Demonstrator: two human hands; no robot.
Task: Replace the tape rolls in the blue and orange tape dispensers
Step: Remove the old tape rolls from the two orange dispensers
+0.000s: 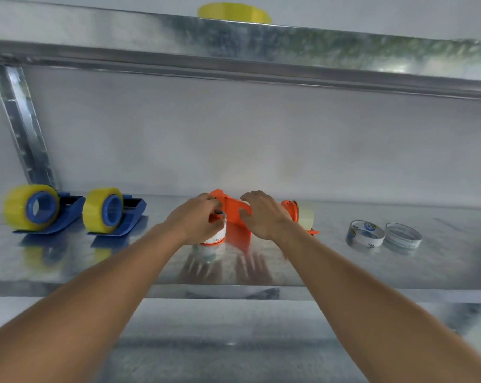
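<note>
Your left hand [199,217] has its fingers curled around the near end of the orange dispenser [234,214], pinching at the white-labelled core [216,236] seated there. Your right hand [261,215] lies over the dispenser's flat body with fingers loosely bent, pressing it down on the metal shelf [289,266]; whether it grips or only steadies, I cannot tell.

A second orange dispenser [290,212] with a pale roll [305,218] stands just behind your right wrist. The two blue dispensers [54,219] [126,217] sit well to the left, both carrying full yellow rolls. Two nearly spent clear rolls [365,233] [403,234] lie to the right.

What could go wrong: the shelf is slick, so if you pull the core without firm downward pressure, the dispenser may skid backwards. Your right wrist is nearly against the second orange dispenser; a jerk as the core frees could knock it over. The cutting edge is somewhere under your hands, so watch your fingertips.

Your hands cover most of the dispenser, so the hub and blade are hidden. The frame is blurred; the label's print cannot be read. A yellow roll [234,12] on the upper shelf is partly cut off.
</note>
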